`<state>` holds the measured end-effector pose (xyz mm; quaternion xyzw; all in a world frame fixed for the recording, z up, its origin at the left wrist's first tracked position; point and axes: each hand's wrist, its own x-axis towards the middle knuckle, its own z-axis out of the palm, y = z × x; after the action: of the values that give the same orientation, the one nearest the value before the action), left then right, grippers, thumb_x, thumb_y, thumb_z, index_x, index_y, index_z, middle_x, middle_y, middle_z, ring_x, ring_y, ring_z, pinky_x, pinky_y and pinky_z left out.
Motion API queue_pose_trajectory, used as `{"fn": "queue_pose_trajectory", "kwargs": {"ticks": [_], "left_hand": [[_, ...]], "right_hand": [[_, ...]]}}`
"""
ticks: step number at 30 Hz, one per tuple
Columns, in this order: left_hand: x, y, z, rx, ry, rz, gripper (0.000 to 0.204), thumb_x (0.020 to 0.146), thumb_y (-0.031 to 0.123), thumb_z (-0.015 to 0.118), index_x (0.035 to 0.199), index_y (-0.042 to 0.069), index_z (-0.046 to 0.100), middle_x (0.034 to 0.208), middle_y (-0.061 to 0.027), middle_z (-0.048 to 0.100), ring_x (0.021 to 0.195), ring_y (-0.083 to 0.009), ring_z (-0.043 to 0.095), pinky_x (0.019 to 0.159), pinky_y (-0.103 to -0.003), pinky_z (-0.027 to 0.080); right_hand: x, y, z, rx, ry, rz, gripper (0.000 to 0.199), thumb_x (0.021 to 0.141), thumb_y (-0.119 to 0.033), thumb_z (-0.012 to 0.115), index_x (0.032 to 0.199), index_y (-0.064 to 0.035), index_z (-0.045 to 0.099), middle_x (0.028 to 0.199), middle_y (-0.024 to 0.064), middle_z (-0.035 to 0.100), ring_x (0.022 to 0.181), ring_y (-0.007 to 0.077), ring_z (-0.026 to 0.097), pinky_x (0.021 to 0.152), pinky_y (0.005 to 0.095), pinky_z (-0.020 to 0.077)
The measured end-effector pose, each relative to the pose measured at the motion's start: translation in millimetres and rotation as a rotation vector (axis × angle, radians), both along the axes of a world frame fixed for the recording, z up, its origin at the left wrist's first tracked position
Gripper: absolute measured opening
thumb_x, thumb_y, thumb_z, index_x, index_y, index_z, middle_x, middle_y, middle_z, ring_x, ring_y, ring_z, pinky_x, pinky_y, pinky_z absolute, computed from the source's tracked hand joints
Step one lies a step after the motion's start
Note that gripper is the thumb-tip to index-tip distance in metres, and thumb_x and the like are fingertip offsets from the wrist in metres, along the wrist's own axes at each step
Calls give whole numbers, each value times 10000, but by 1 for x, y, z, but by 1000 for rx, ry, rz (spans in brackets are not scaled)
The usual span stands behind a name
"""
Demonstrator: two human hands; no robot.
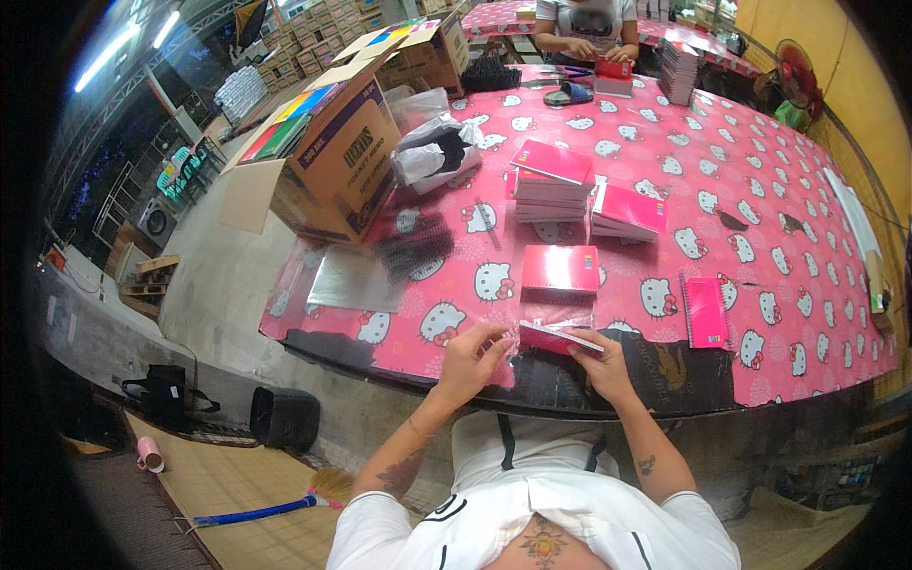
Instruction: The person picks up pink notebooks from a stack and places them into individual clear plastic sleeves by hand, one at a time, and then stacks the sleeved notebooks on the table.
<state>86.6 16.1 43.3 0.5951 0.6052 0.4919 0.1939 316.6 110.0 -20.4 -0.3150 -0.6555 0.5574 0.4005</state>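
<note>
At the table's near edge, my right hand is closed on the right end of a pink notebook, held tilted with its page edges showing. By the notebook's left end my left hand has its thumb and fingers pinched together; what is between them is too small to make out. Just beyond lies another pink spiral notebook, with clear plastic on its near side. Farther back are a tall stack of pink notebooks and a lower stack. A single pink spiral notebook lies to the right.
A large cardboard box stands at the left, with white plastic wrapping beside it. Dark wire coils and a clear plastic sheet lie nearer. Across the pink patterned table, a person handles red notebooks near a sandal.
</note>
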Motion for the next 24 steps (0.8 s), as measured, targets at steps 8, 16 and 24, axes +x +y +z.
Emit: {"fn": "queue_pose_trajectory", "kwargs": {"ticks": [8,16,24], "left_hand": [[-9,13,-5,-43,97,-31,172,918,152,671,993,8,727,829,-139,710,693,-222,672,628,-330,513],[-35,36,3,-81,156,-298,236,916,191,677,1096,40,692,852,-115,670,766,-196,657,678,-306,512],[-35,32,-6,-73,383,-377,304,907,245,686,1159,77,653,1006,-141,626,881,-309,650,713,-404,513]], "right_hand": [[2,1,-1,-26,-4,7,243,908,-67,691,1149,-33,699,1045,64,730,968,102,628,886,270,482],[5,2,3,-33,-7,42,238,912,-67,689,1147,-27,696,1025,50,724,950,92,607,879,257,473],[3,2,5,-12,-89,49,263,886,-32,696,1148,-36,701,984,38,728,921,91,619,856,257,486]]}}
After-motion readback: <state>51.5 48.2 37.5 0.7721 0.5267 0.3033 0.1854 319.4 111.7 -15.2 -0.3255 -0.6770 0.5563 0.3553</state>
